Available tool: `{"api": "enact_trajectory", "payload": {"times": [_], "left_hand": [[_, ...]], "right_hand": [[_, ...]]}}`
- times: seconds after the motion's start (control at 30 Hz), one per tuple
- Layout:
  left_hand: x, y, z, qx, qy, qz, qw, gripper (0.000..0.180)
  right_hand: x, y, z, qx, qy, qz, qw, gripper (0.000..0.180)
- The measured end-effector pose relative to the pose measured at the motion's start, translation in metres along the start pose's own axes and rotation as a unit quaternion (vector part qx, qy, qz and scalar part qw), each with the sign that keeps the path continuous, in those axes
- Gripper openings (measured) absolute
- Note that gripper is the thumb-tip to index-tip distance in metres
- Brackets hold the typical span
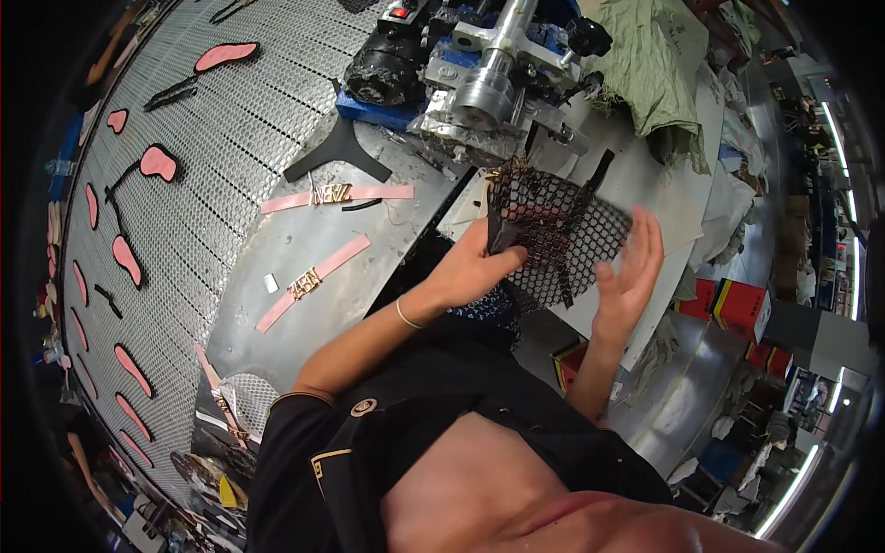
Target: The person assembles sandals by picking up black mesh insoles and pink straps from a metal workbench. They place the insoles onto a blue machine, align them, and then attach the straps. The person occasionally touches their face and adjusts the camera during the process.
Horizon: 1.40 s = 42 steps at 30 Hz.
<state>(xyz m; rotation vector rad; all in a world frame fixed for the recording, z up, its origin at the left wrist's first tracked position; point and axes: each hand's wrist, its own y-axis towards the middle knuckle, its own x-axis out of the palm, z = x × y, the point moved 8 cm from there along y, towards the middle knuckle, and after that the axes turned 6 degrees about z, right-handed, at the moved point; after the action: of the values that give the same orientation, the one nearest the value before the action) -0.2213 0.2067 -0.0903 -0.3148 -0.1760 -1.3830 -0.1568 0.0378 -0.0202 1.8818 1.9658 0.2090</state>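
Note:
My left hand (pixel 475 267) grips the near left edge of a black mesh piece (pixel 553 226) with hexagonal holes and black straps. The mesh lies on a white work surface (pixel 645 175) just in front of a metal machine (pixel 484 78). A small gold trim sits at the mesh's far edge by the machine head. Beside the mesh's right edge my right hand (pixel 631 267) is raised with its fingers spread and its palm toward the mesh, holding nothing.
Two pink straps with gold ornaments (pixel 336 194) (pixel 312 281) and a black Y-shaped piece (pixel 339 152) lie on a grey metal table. A wire-mesh conveyor (pixel 221 120) at left carries several pink and black cut pieces. Green cloth (pixel 650 64) lies at the back; red boxes (pixel 737 304) stand at right.

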Motion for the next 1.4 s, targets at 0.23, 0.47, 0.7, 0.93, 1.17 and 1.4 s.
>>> {"api": "enact_trajectory", "payload": {"times": [0.23,0.47,0.7,0.93,1.17,1.4], "left_hand": [[-0.015,0.009,0.009,-0.032,-0.073,0.082,0.993,0.027],[-0.006,0.021,0.006,-0.122,-0.219,0.05,0.967,0.043],[-0.018,0.032,0.012,-0.115,-0.246,0.057,0.961,0.037],[-0.088,-0.002,0.021,-0.099,-0.168,0.194,0.961,0.039],[-0.108,-0.066,0.016,0.0,-0.084,0.329,0.941,0.032],[-0.016,-0.066,-0.031,-0.106,-0.151,0.059,0.981,0.044]], "right_hand": [[-0.003,-0.022,0.04,0.225,0.115,-0.081,0.964,0.02],[-0.022,-0.026,0.017,0.166,0.143,-0.071,0.973,0.02],[-0.009,-0.027,0.021,0.201,0.155,-0.085,0.964,0.026],[0.07,-0.022,0.03,0.276,0.195,-0.194,0.921,0.024],[0.129,0.0,0.017,0.249,0.185,-0.28,0.908,0.019],[0.094,0.038,0.0,0.159,0.011,-0.244,0.957,0.018]]}}
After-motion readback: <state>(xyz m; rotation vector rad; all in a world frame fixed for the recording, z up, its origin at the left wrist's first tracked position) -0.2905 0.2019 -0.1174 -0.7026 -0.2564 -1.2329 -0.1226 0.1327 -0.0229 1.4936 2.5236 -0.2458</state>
